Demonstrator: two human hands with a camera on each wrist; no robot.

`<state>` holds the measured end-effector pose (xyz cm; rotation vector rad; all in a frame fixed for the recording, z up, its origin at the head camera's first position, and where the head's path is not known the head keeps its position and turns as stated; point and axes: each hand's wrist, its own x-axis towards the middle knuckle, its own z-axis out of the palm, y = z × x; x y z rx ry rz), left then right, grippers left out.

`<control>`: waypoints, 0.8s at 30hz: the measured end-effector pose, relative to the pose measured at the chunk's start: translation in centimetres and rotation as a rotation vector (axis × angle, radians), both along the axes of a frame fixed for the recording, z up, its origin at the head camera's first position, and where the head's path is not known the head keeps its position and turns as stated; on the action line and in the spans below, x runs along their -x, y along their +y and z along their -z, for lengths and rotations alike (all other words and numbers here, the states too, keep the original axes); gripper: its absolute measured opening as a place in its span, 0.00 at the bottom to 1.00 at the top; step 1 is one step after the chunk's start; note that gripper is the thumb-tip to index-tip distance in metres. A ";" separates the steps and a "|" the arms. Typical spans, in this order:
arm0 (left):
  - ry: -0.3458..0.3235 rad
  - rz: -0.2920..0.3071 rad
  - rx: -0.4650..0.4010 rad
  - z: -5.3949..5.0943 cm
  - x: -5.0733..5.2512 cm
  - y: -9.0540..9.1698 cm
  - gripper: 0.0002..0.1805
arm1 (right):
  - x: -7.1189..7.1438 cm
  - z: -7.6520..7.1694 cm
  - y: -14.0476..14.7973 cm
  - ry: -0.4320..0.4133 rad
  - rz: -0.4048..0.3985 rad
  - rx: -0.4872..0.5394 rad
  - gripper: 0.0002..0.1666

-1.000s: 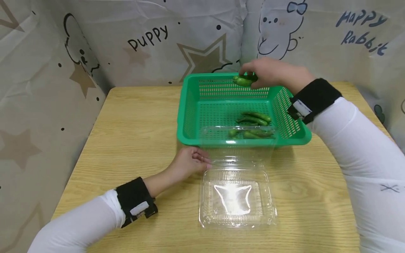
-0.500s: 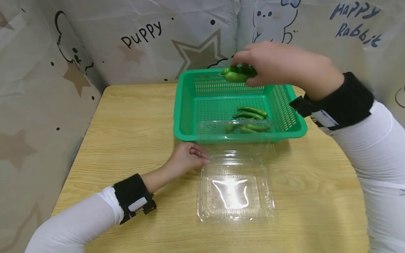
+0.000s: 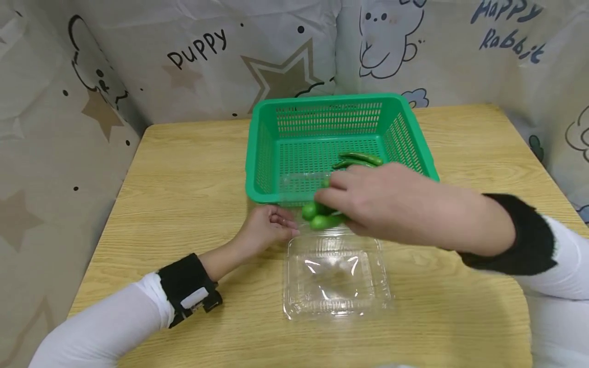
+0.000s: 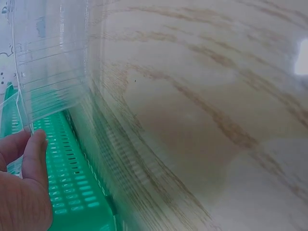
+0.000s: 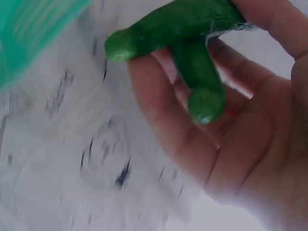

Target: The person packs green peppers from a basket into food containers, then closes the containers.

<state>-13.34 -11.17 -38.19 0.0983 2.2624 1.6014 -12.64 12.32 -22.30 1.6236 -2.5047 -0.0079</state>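
My right hand (image 3: pixel 375 204) grips a few green chili peppers (image 3: pixel 324 221) above the hinge side of a clear plastic clamshell box (image 3: pixel 333 281). In the right wrist view, two of the peppers (image 5: pixel 168 29) lie crossed between the thumb and fingers. The box lies unfolded on the table, its raised lid over the near rim of a green basket (image 3: pixel 250 168). By the box's left side, my left hand (image 3: pixel 267 227) pinches its edge between thumb and forefinger, as the left wrist view shows. Inside the basket lie more peppers (image 3: pixel 361 157), partly hidden behind my right hand.
The wooden table (image 3: pixel 193 179) carries the box and the basket. A pale printed sheet (image 3: pixel 193 97) with drawings and lettering stands along its back and left side. The basket is close to the back edge.
My right hand has come down and towards me from above the basket's back rim, carrying the peppers over the box. My left hand keeps its place at the box's edge.
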 end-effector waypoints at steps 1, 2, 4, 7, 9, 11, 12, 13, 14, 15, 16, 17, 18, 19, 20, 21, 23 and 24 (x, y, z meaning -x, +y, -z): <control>0.002 0.001 0.000 0.0 0.0 0.0 0.17 | -0.7 0.8 -0.2 0.018 -0.017 -0.008 0.13; 0.002 0.001 -0.002 0.0 0.0 0.0 0.17 | -1.4 1.7 -0.4 0.037 -0.028 -0.028 0.12; -0.001 0.004 0.001 0.0 0.0 0.0 0.17 | -2.4 3.4 -0.8 0.062 -0.034 -0.090 0.11; -0.008 0.009 0.007 0.0 0.1 0.1 0.19 | -3.5 5.3 -1.3 0.040 0.006 -0.258 0.14; -0.014 0.013 0.007 0.0 0.1 0.1 0.20 | -3.8 6.4 -1.6 0.018 0.033 -0.349 0.15; -0.023 0.012 0.006 0.0 0.1 0.1 0.21 | -4.1 7.2 -1.8 0.006 0.046 -0.402 0.14; -0.026 0.010 0.005 -0.1 0.1 0.1 0.21 | -4.1 7.5 -1.9 0.004 0.051 -0.416 0.13; -0.028 0.008 0.003 -0.1 0.1 0.1 0.21 | -4.2 7.9 -2.0 0.008 0.054 -0.417 0.11; -0.030 0.006 0.000 -0.1 0.0 0.1 0.21 | -4.2 8.1 -2.2 0.006 0.058 -0.425 0.11; -0.030 0.003 -0.004 -0.1 0.0 0.1 0.20 | -4.2 8.2 -2.3 0.007 0.060 -0.436 0.10; -0.030 0.001 -0.006 -0.2 0.0 0.1 0.20 | -4.3 8.4 -2.4 0.008 0.063 -0.449 0.10; -0.030 0.000 -0.010 -0.2 0.0 0.1 0.20 | -4.3 8.5 -2.6 0.004 0.067 -0.468 0.11; -0.031 -0.001 -0.013 -0.2 0.0 0.1 0.20 | -4.4 8.7 -2.8 -0.007 0.073 -0.487 0.11; -0.033 -0.001 -0.015 -0.2 0.0 0.1 0.20 | -4.5 8.8 -2.9 -0.018 0.078 -0.507 0.12; -0.033 -0.001 -0.016 -0.3 -0.1 0.1 0.20 | -4.5 8.9 -3.1 -0.033 0.087 -0.531 0.13; -0.036 -0.002 -0.017 -0.3 -0.1 0.1 0.20 | -4.6 9.0 -3.3 -0.045 0.095 -0.548 0.12; -0.041 -0.004 -0.013 -0.3 -0.1 0.2 0.20 | -4.7 9.4 -3.5 -0.079 0.115 -0.574 0.12; -0.043 -0.006 -0.009 -0.2 -0.2 0.2 0.20 | -4.7 9.6 -3.7 -0.095 0.122 -0.577 0.12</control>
